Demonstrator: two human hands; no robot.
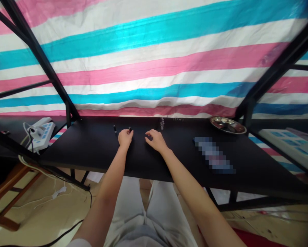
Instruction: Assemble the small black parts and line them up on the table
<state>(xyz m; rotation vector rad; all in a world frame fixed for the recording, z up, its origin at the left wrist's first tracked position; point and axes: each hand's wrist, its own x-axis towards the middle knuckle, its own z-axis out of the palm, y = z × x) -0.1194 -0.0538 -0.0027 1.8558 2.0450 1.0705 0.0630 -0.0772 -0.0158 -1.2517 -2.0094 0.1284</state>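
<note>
My left hand rests on the black table, fingers curled around a small dark piece at its tip. My right hand lies beside it, fingers bent and pinched over another small dark thing I cannot make out. A small black cylinder stands just left of my left hand. Behind my right hand stands a little stack of small silvery pieces, and a row of tiny dark parts lies further right.
A round metal dish with small items sits at the back right. A blurred flat object lies right of my hands. A white power strip and cables sit at left, a wooden chair below. Black frame poles flank the table; a striped tarp hangs behind.
</note>
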